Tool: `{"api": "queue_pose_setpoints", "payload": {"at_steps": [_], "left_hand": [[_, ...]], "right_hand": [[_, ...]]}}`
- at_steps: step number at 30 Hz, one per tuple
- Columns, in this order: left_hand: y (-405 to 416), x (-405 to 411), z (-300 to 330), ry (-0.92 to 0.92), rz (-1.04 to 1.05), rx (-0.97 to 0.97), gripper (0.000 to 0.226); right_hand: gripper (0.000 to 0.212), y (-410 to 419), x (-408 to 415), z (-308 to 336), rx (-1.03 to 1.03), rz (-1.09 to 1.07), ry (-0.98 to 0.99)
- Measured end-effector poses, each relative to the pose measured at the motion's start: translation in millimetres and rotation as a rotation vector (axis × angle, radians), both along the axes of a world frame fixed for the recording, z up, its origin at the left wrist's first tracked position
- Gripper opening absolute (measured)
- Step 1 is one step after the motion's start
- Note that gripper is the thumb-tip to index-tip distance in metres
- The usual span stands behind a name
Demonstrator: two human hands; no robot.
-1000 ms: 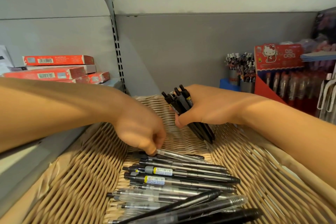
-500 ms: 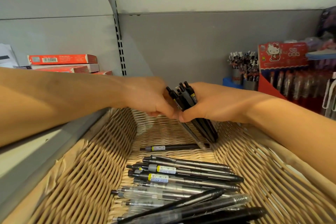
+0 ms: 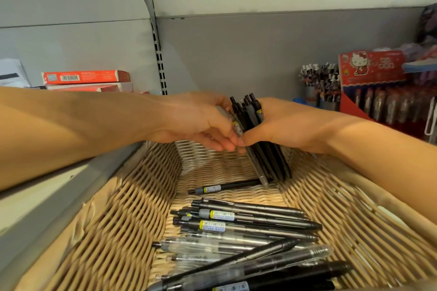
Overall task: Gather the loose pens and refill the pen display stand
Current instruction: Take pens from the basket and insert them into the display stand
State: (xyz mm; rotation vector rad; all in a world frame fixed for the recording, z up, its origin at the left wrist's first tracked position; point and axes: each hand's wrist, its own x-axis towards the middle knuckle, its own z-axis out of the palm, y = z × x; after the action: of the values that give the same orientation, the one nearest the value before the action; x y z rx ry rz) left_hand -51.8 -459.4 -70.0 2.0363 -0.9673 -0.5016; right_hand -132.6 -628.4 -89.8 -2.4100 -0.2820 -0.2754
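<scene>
My right hand (image 3: pixel 288 125) grips a bundle of black pens (image 3: pixel 272 163) upright over the far end of a wicker basket (image 3: pixel 113 220). My left hand (image 3: pixel 196 120) meets it from the left and pinches a grey pen with a yellow label (image 3: pixel 237 128) against the bundle's left side. One black pen (image 3: pixel 224 188) lies alone on the basket floor below the hands. Several loose black and clear pens (image 3: pixel 248 222) lie piled nearer me in the basket. A red cartoon-cat pen display stand (image 3: pixel 371 66) holds rows of pens at the right.
The basket sits on a grey metal shelf with another shelf overhead. Red boxes (image 3: pixel 85 77) are stacked at the back left. A cup of pens (image 3: pixel 316 87) stands beside the display stand, and more hanging goods are at the far right edge.
My left hand lifted one pen out of the pile and carried it up to the bundle in my right hand. The bundle rose slightly; one black pen now lies uncovered below.
</scene>
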Motion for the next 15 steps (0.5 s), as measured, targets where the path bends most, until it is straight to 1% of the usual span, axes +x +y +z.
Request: {"api": "queue_pose_setpoints", "payload": {"at_steps": [4, 7, 9, 11, 13, 15], "left_hand": [[-2.4, -0.2, -0.3, -0.040, -0.009, -0.008, 0.034], [-5.8, 4.1, 0.6, -0.090, 0.048, -0.036, 0.031], [-6.4, 7.8, 1.2, -0.110, 0.047, -0.020, 0.030], [-5.6, 9.9, -0.5, -0.100, 0.023, 0.026, 0.032], [-3.7, 10.3, -0.9, -0.083, -0.006, 0.049, 0.035], [-2.0, 9.2, 2.5, -0.081, -0.016, -0.007, 0.032]], "right_hand": [[0.021, -2.0, -0.4, -1.4, 0.026, 0.003, 0.058], [0.023, -3.7, -1.1, -1.7, -0.027, 0.008, 0.128], [0.024, -5.4, -1.2, -2.1, -0.051, 0.013, 0.152], [0.023, -6.6, -1.9, -1.9, -0.071, 0.022, 0.162], [0.016, -7.5, -3.0, -1.1, -0.073, 0.042, 0.177], [0.013, -8.9, -2.5, -0.9, -0.021, 0.054, 0.156]]}}
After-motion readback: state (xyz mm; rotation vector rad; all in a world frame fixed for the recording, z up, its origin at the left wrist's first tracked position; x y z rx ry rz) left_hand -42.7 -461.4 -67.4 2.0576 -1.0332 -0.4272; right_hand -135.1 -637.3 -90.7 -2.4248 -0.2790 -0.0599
